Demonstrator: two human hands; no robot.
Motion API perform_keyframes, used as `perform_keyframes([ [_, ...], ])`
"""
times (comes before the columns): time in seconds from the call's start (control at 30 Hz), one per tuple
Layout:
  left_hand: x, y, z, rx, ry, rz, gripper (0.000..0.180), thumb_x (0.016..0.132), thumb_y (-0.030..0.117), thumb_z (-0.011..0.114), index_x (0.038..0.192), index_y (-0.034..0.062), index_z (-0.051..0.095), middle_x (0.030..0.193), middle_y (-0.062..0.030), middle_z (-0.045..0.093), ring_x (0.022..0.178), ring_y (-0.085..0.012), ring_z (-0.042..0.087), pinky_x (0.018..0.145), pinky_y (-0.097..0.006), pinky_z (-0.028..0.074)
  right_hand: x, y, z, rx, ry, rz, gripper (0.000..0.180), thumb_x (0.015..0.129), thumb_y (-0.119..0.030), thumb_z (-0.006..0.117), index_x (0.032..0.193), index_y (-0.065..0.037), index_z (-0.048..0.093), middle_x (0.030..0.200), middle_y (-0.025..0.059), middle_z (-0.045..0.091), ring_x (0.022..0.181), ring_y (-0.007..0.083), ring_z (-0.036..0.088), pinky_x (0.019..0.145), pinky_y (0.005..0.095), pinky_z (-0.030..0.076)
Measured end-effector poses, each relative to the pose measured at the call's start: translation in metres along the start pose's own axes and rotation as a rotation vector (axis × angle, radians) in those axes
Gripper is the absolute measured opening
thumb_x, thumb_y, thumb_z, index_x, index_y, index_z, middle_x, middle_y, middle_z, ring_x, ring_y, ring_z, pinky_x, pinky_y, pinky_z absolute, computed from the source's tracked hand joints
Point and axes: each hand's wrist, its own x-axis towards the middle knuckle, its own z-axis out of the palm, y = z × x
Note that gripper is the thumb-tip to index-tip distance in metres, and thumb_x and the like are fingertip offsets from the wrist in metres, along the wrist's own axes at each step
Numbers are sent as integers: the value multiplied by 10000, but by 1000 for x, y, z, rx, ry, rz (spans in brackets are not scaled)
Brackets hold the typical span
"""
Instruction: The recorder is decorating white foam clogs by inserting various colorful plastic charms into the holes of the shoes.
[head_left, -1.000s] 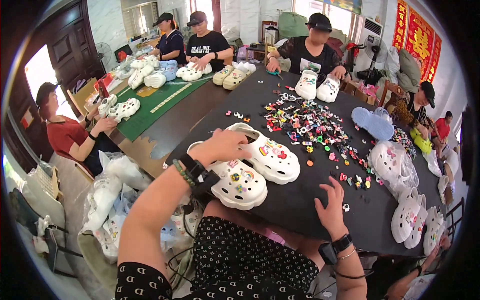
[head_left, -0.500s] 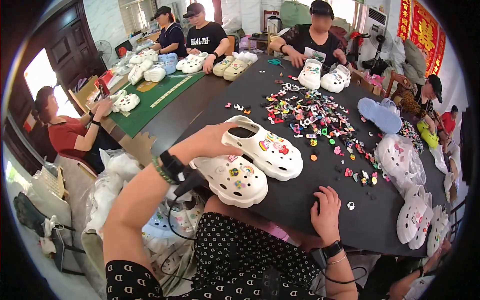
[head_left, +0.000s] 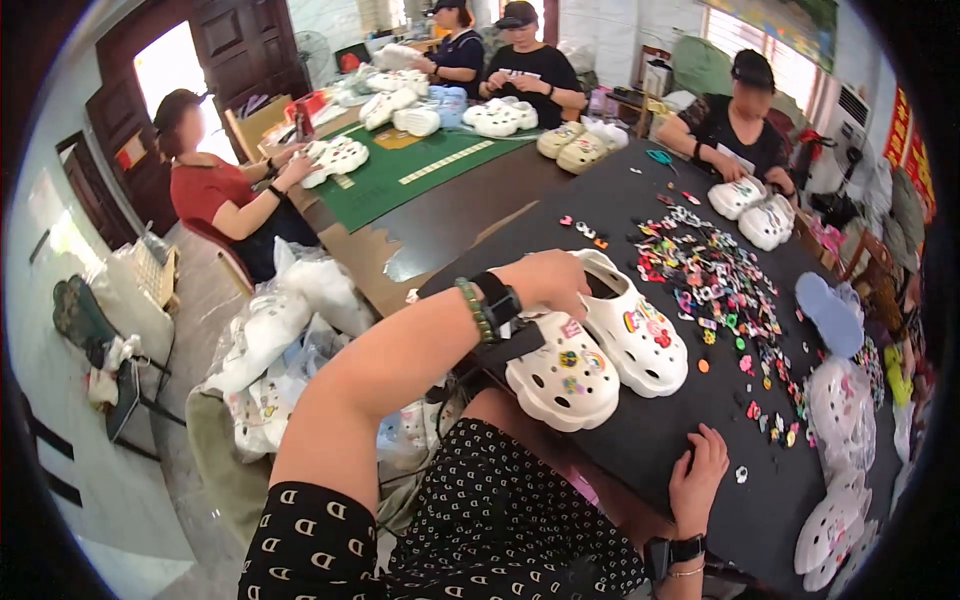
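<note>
A pair of white clogs with colourful charms stands on the black table in front of me, the nearer clog [head_left: 563, 372] beside the farther clog [head_left: 640, 325]. My left hand [head_left: 556, 279] reaches over their heel end, its fingers closed at the farther clog's opening; part of the grip is hidden. My right hand [head_left: 697, 480] rests on the table near its front edge, fingers apart and slightly bent, holding nothing. Close to it lies one small black-and-white charm [head_left: 741, 474].
A wide pile of loose charms [head_left: 705, 275] covers the table beyond the clogs. On the right are a blue clog [head_left: 830, 313] and bagged white clogs [head_left: 842, 405]. Co-workers handle clogs around a green mat [head_left: 375, 195] and across the table. Bags of clogs [head_left: 290, 375] stand at my left.
My view has swung left, so everything sits farther right in the picture. My hands keep nearly the same places. The co-worker across the table has tilted and lowered their white clogs.
</note>
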Motion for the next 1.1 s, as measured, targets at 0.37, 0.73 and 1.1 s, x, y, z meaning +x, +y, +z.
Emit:
perform_keyframes([
  [0.37, -10, 10, 10, 11, 205, -80, 320, 712, 301, 696, 976, 138, 774, 977, -112, 722, 902, -312, 684, 818, -396, 539, 1, 3, 2, -54, -37, 18, 300, 834, 19, 535, 1132, -21, 540, 1309, 162, 512, 1291, 364, 431, 1065, 486, 316],
  [0.73, -8, 12, 15, 33, 263, -122, 236, 737, 286, 680, 864, 109, 771, 781, -123, 709, 752, -282, 689, 692, -392, 548, -2, 5, 1, -46, 14, -1, 295, 829, 9, 536, 1119, -39, 554, 1296, 142, 535, 1243, 347, 467, 1052, 461, 338],
  [1.1, -67, -105, -103, -398, 394, -423, 226, 847, 175, 705, 886, -46, 725, 661, -77, 670, 499, -139, 612, 499, -295, 492, 1, -1, -3, -31, 8, 35, 288, 811, 13, 553, 1095, -33, 560, 1282, 145, 535, 1247, 349, 466, 1049, 474, 336],
])
